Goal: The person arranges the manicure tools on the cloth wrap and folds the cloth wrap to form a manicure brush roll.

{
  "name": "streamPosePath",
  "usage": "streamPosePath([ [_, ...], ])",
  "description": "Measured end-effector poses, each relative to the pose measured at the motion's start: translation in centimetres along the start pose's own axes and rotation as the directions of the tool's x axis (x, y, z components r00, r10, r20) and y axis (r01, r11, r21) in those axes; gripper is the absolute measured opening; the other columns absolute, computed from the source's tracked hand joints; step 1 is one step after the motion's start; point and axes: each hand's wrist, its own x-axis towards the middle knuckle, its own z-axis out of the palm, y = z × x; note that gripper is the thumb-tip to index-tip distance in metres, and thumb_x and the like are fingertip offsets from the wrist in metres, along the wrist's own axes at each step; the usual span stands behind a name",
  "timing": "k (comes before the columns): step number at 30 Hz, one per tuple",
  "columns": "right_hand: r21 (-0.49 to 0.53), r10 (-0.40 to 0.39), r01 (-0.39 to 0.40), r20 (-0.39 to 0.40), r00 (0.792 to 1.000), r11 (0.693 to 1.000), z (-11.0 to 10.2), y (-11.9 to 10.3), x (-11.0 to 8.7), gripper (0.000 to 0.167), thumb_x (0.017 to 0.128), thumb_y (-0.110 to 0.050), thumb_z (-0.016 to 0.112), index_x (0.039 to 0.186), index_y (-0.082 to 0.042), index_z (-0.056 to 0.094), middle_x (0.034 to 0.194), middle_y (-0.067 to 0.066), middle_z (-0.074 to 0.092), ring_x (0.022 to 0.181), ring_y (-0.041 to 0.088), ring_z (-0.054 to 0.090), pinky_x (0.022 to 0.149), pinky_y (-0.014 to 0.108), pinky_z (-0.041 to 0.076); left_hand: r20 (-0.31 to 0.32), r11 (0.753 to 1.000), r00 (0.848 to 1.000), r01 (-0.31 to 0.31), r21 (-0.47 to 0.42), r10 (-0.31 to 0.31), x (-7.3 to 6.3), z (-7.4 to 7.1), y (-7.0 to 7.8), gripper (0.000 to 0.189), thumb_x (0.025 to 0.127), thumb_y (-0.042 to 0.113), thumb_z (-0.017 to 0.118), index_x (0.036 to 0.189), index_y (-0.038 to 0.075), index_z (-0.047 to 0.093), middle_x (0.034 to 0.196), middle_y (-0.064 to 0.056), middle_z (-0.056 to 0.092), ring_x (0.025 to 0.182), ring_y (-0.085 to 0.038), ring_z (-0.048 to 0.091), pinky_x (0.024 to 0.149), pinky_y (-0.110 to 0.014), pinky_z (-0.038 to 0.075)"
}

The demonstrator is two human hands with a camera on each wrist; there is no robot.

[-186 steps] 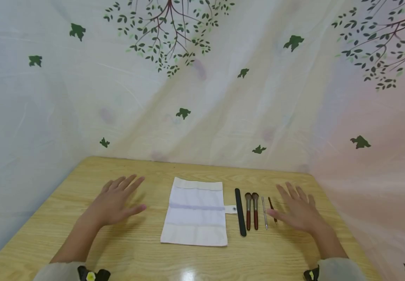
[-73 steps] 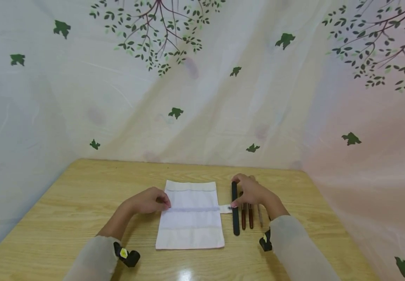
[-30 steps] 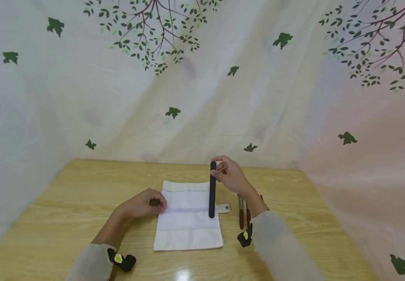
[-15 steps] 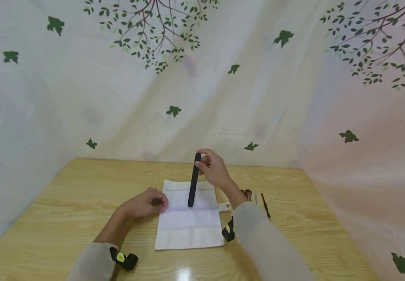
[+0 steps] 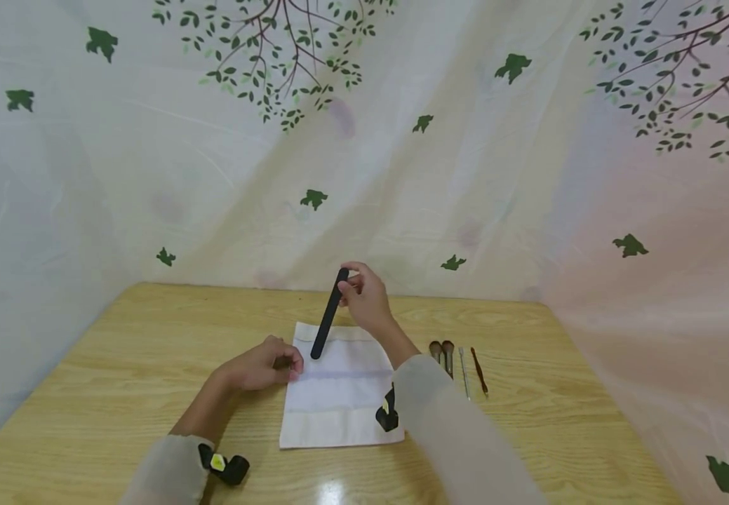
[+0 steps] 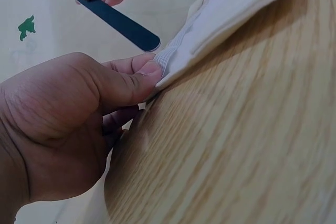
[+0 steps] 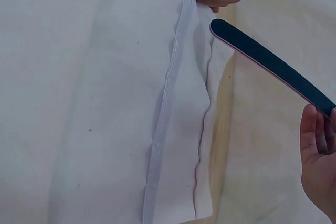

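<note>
A white cloth roll-up pouch (image 5: 339, 417) lies spread on the table, an elastic band (image 7: 168, 90) stitched across its middle. My left hand (image 5: 257, 366) pinches the pouch's left edge at the end of that band, thumb on top in the left wrist view. My right hand (image 5: 367, 300) holds a black nail file (image 5: 329, 317) near its upper end, between thumb and fingers. The file slants down to the left, its free end over the upper left part of the pouch, close to the left fingertips. Its edge shows a pinkish layer in the right wrist view.
Right of the pouch lie two makeup brushes (image 5: 448, 351), partly behind the right sleeve, a thin metal tool (image 5: 464, 372) and a slim brown tool (image 5: 480, 372). The pouch's snap strap is hidden behind the right arm. A printed cloth backdrop (image 5: 364, 210) hangs behind the table.
My right hand picked up the nail file from beside the pouch and carried it left over the cloth, tilting it. My left hand came in to the pouch's left edge and stays there.
</note>
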Motion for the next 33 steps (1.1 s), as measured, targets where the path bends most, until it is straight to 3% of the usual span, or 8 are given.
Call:
streamPosePath([
  [4, 0.011, 0.022, -0.022, -0.002, 1.0, 1.0, 1.0, 0.3, 0.0, 0.035, 0.101, -0.002, 0.061, 0.136, -0.006, 0.059, 0.098, 0.018, 0.063, 0.085, 0.046, 0.067, 0.068, 0.032, 0.059, 0.003, 1.0, 1.0, 0.018, 0.008, -0.018, 0.0, -0.1, 0.0, 0.011, 0.096, 0.006, 0.067, 0.092, 0.016, 0.069, 0.084, 0.011, 0.061, 0.086, -0.014, 0.048, 0.086, -0.038, 0.031],
  [9, 0.029, 0.063, -0.063, -0.005, 0.998, 0.998, 1.8, 0.7, -0.1, 0.036, 0.101, -0.001, 0.061, 0.136, -0.007, 0.059, 0.097, 0.016, 0.061, 0.078, 0.035, 0.067, 0.077, 0.05, 0.06, 0.004, 0.998, 0.998, 0.06, 0.012, -0.06, -0.1, -0.1, 0.2, 0.01, 0.097, 0.01, 0.068, 0.093, 0.019, 0.068, 0.087, 0.011, 0.061, 0.09, -0.019, 0.045, 0.087, -0.042, 0.027],
  [11, 0.041, 0.08, -0.08, -0.007, 0.997, 0.996, 2.0, 0.9, -0.1, 0.037, 0.101, 0.0, 0.06, 0.137, -0.007, 0.059, 0.097, 0.016, 0.06, 0.08, 0.037, 0.067, 0.079, 0.055, 0.058, 0.001, 0.998, 0.998, 0.068, 0.016, -0.068, -0.1, -0.1, 0.2, 0.011, 0.097, 0.01, 0.068, 0.092, 0.02, 0.068, 0.087, 0.011, 0.061, 0.091, -0.019, 0.045, 0.088, -0.043, 0.027],
  [15, 0.05, 0.095, -0.095, -0.006, 0.995, 0.994, 2.3, 1.4, 0.0, 0.038, 0.102, 0.0, 0.059, 0.14, -0.006, 0.058, 0.099, 0.016, 0.061, 0.09, 0.051, 0.065, 0.079, 0.052, 0.059, -0.007, 0.998, 0.998, 0.057, 0.024, -0.056, -0.1, 0.0, 0.3, 0.012, 0.097, 0.009, 0.068, 0.092, 0.02, 0.067, 0.087, 0.011, 0.061, 0.09, -0.018, 0.046, 0.087, -0.041, 0.029],
  [19, 0.041, 0.107, -0.107, -0.002, 0.994, 0.993, 2.5, 1.8, 0.0, 0.041, 0.102, 0.001, 0.058, 0.143, -0.003, 0.056, 0.101, 0.018, 0.061, 0.093, 0.053, 0.065, 0.08, 0.051, 0.059, -0.016, 0.999, 0.999, 0.043, 0.028, -0.043, -0.1, 0.0, 0.2, 0.012, 0.097, 0.009, 0.068, 0.092, 0.02, 0.068, 0.086, 0.011, 0.061, 0.088, -0.016, 0.048, 0.086, -0.038, 0.031],
  [22, 0.034, 0.117, -0.117, 0.003, 0.993, 0.993, 2.7, 2.2, 0.2, 0.044, 0.103, 0.0, 0.056, 0.146, -0.003, 0.054, 0.103, 0.019, 0.061, 0.089, 0.047, 0.067, 0.079, 0.048, 0.06, -0.023, 0.999, 0.999, 0.035, 0.035, -0.034, 0.0, 0.0, 0.0, 0.011, 0.096, 0.008, 0.069, 0.092, 0.019, 0.069, 0.085, 0.011, 0.062, 0.087, -0.015, 0.049, 0.086, -0.037, 0.034],
  [27, 0.034, 0.134, -0.134, 0.019, 0.991, 0.99, 3.5, 2.8, 0.8, 0.046, 0.104, 0.0, 0.055, 0.149, -0.006, 0.052, 0.105, 0.018, 0.063, 0.078, 0.024, 0.065, 0.074, 0.038, 0.06, -0.025, 0.998, 0.999, 0.047, 0.042, -0.046, 0.0, -0.1, -0.3, 0.012, 0.097, 0.008, 0.068, 0.092, 0.018, 0.069, 0.085, 0.01, 0.061, 0.088, -0.015, 0.049, 0.086, -0.036, 0.036],
  [33, 0.072, 0.157, -0.157, 0.01, 0.988, 0.985, 4.5, 3.5, 1.3, 0.041, 0.101, 0.003, 0.058, 0.142, -0.001, 0.057, 0.099, 0.017, 0.063, 0.073, 0.019, 0.063, 0.076, 0.047, 0.06, -0.018, 0.999, 1.0, 0.011, 0.037, -0.01, -0.1, -0.1, -0.3, 0.011, 0.097, 0.006, 0.068, 0.091, 0.016, 0.068, 0.084, 0.011, 0.062, 0.085, -0.012, 0.052, 0.085, -0.035, 0.039],
])
